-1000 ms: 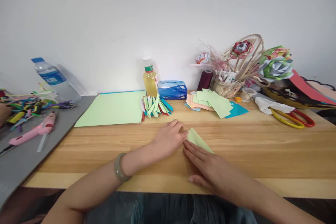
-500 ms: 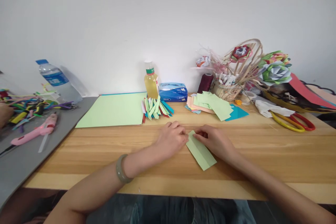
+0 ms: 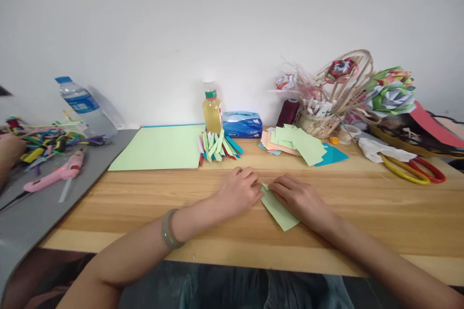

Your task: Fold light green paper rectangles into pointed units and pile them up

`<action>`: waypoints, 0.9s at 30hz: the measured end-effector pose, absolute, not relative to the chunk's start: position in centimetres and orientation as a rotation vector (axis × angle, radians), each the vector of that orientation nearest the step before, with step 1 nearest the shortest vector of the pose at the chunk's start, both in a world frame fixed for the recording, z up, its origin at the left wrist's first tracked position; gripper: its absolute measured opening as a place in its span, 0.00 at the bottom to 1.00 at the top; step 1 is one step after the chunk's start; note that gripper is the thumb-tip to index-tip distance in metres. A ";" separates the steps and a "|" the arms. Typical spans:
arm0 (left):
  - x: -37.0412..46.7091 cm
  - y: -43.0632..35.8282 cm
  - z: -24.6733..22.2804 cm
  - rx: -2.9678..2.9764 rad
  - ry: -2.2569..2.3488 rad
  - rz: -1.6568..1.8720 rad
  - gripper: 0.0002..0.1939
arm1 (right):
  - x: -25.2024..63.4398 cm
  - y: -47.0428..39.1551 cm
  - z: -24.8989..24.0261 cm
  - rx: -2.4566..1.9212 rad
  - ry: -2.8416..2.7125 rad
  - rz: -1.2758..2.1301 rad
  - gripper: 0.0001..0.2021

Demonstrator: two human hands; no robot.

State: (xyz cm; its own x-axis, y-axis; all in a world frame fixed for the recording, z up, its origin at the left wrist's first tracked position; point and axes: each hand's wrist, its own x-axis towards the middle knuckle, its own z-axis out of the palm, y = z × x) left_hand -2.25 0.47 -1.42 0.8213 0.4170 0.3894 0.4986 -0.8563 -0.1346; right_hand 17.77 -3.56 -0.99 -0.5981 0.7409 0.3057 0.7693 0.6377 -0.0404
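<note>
A small light-green piece of paper (image 3: 280, 213) lies at a slant on the wooden table in front of me, with a small folded bit at its far end. My left hand (image 3: 239, 190), a bangle on its wrist, has curled fingers closed at the paper's far left edge. From the other side, my right hand (image 3: 302, 200) presses its closed fingers onto the paper's upper right part and covers some of it. The fingertips of both hands are partly hidden.
Behind my hands stand folded paper strips (image 3: 217, 147), a tissue pack (image 3: 242, 125), a drink bottle (image 3: 212, 111) and paper squares (image 3: 308, 146). Scissors (image 3: 409, 169) lie right. A pink glue gun (image 3: 54, 178) rests on the grey left table, near another person's hand (image 3: 10, 149).
My right hand has flattened and slid further over the paper, hiding more of its right side. The far end of the paper now shows a fold. The view has shifted slightly.
</note>
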 end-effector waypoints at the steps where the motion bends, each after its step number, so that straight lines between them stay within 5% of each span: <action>1: -2.3 0.5 -1.4 -2.774 -0.706 -0.510 0.14 | 17.8 -3.6 -0.8 -1.204 -2.594 -0.141 0.09; 27: -2.5 0.9 -1.9 -2.828 -0.751 -0.532 0.13 | 17.7 -4.2 -0.5 -1.169 -2.692 -0.259 0.13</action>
